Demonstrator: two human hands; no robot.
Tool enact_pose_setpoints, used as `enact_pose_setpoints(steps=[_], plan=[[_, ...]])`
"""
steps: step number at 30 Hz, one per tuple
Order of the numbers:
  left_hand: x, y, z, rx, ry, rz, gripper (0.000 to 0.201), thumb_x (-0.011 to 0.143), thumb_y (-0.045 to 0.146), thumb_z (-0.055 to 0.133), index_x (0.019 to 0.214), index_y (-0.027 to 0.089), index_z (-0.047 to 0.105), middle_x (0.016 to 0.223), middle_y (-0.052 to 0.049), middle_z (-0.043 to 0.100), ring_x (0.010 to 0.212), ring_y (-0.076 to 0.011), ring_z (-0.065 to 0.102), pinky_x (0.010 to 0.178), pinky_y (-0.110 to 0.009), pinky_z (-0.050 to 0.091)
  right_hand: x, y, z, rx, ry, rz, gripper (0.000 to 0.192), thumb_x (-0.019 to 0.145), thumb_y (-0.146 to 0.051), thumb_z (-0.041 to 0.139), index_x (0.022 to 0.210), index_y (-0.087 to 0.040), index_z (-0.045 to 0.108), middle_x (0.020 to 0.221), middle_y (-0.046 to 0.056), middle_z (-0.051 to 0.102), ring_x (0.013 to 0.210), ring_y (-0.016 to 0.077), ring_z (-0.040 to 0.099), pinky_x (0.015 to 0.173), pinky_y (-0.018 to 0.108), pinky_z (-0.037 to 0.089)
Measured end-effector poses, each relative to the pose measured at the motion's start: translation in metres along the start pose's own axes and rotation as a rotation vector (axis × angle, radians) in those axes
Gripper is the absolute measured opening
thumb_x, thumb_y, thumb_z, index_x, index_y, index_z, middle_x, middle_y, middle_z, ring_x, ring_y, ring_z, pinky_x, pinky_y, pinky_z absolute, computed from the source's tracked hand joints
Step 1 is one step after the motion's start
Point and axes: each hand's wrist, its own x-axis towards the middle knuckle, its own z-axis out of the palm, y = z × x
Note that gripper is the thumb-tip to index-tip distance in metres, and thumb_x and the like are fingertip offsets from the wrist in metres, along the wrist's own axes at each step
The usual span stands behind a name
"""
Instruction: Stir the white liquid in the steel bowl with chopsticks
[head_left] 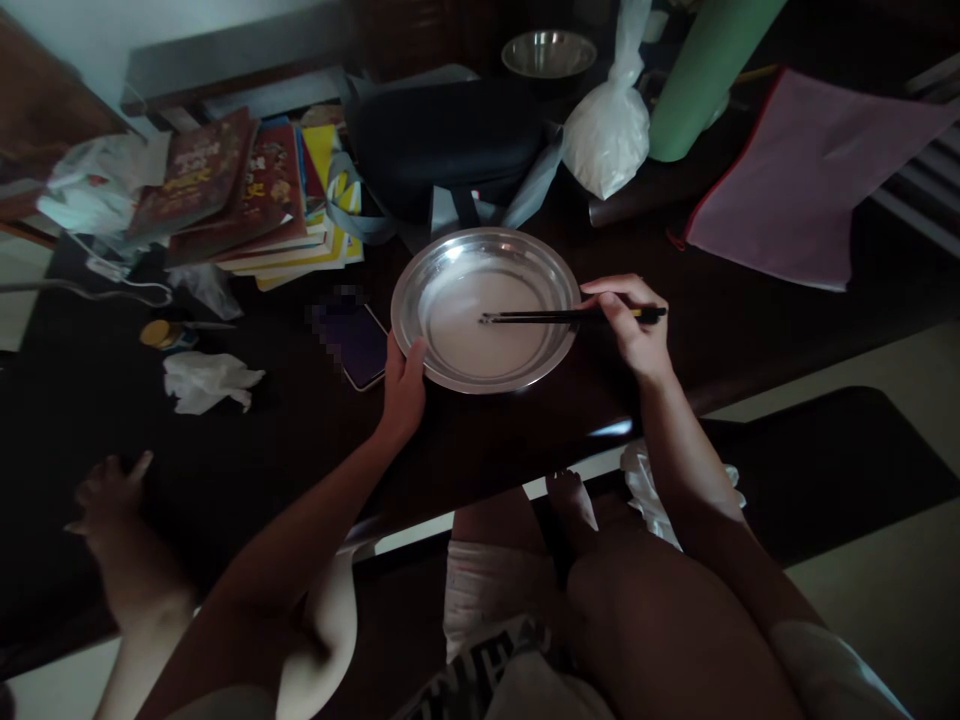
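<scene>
A round steel plate [420, 270] sits on the dark table, holding a thin pale liquid. My left hand [403, 388] grips its near-left rim. A pair of black chopsticks [540, 316] lies level over the plate, tips in the middle of the liquid; my right hand [628, 322] holds them at the plate's right edge.
A phone [354, 343] lies just left of the plate. Books [247, 190], a dark bag [442, 140], a white plastic bag [609, 130], a green roll [701, 75], a pink folder [802, 170] and a steel bowl [549, 52] crowd the back. Crumpled tissue [206, 380] lies left. Another person's hand [109, 495] rests at lower left.
</scene>
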Motion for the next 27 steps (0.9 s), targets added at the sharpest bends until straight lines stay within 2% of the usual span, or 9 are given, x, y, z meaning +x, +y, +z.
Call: enact_pose_setpoints(steps=[3,7,12,14,17,19,22,24,27], plan=[[-0.0001,0.0021,0.0003,-0.005,-0.006,-0.002,0.047,0.087,0.059,0.053,0.119,0.025,0.059,0.121,-0.006,0.063,0.118,-0.0244,0.056,0.111,-0.044,0.040,-0.0007,-0.0008,0.0002,0.042,-0.002,0.052,0.022,0.091,-0.043,0.058,0.097,-0.028,0.073,0.079,-0.002,0.072,0.070,0.0143,0.072,0.067,0.029,0.059],[-0.0005,0.0039,0.0009,-0.023,-0.013,-0.006,0.048,0.087,0.061,0.053,0.120,0.026,0.059,0.123,-0.006,0.062,0.121,-0.0245,0.055,0.112,-0.043,0.040,-0.0005,-0.0012,0.0012,0.035,-0.098,0.033,0.019,0.090,-0.039,0.060,0.100,-0.029,0.073,0.088,-0.001,0.074,0.081,0.0143,0.073,0.075,0.029,0.059],[-0.0008,0.0018,0.0005,0.008,-0.024,0.006,0.046,0.090,0.056,0.050,0.124,0.027,0.057,0.125,-0.006,0.061,0.126,-0.0243,0.053,0.115,-0.043,0.036,0.0002,0.0001,0.0004,0.050,0.017,0.023,0.020,0.091,-0.040,0.058,0.097,-0.028,0.073,0.079,-0.002,0.073,0.071,0.0132,0.073,0.068,0.028,0.058],[-0.0004,0.0005,0.0008,-0.002,-0.029,0.001,0.045,0.090,0.056,0.050,0.124,0.027,0.057,0.125,-0.006,0.061,0.126,-0.0249,0.053,0.115,-0.045,0.036,0.0001,-0.0002,0.0004,0.056,-0.036,0.044,0.021,0.091,-0.041,0.058,0.098,-0.028,0.073,0.080,-0.002,0.073,0.072,0.0138,0.073,0.067,0.028,0.058],[0.0004,-0.0010,0.0015,-0.039,-0.021,-0.002,0.047,0.088,0.058,0.052,0.123,0.028,0.058,0.125,-0.006,0.061,0.126,-0.0256,0.052,0.115,-0.046,0.036,0.0002,-0.0005,0.0006,0.008,-0.099,0.021,0.020,0.090,-0.041,0.060,0.099,-0.029,0.073,0.088,-0.001,0.074,0.081,0.0152,0.073,0.075,0.031,0.059],[0.0007,-0.0010,0.0018,-0.044,-0.012,-0.008,0.047,0.087,0.059,0.053,0.122,0.028,0.058,0.124,-0.006,0.062,0.126,-0.0258,0.052,0.116,-0.047,0.035,0.0004,-0.0002,0.0005,-0.011,-0.047,-0.004,0.020,0.090,-0.040,0.059,0.098,-0.029,0.073,0.088,-0.001,0.074,0.081,0.0149,0.073,0.076,0.031,0.059],[0.0008,-0.0004,0.0019,-0.040,-0.014,-0.017,0.047,0.087,0.058,0.054,0.122,0.027,0.059,0.124,-0.006,0.062,0.127,-0.0258,0.052,0.117,-0.046,0.033,0.0002,0.0002,0.0002,0.020,0.014,0.026,0.021,0.091,-0.041,0.057,0.096,-0.029,0.073,0.084,-0.001,0.073,0.072,0.0140,0.072,0.068,0.030,0.058],[0.0008,-0.0008,0.0020,-0.041,-0.018,-0.012,0.046,0.088,0.057,0.053,0.123,0.028,0.058,0.125,-0.006,0.062,0.128,-0.0254,0.051,0.118,-0.046,0.033,-0.0002,0.0000,0.0003,0.032,-0.041,0.054,0.022,0.091,-0.043,0.058,0.098,-0.029,0.072,0.085,-0.001,0.073,0.073,0.0145,0.073,0.067,0.030,0.059],[0.0010,-0.0027,0.0022,-0.034,-0.020,-0.001,0.045,0.089,0.056,0.051,0.125,0.029,0.057,0.126,-0.005,0.061,0.129,-0.0252,0.051,0.116,-0.046,0.034,-0.0003,0.0000,0.0002,-0.016,-0.099,0.025,0.022,0.090,-0.044,0.059,0.099,-0.029,0.072,0.089,0.000,0.074,0.082,0.0160,0.073,0.075,0.032,0.059]])
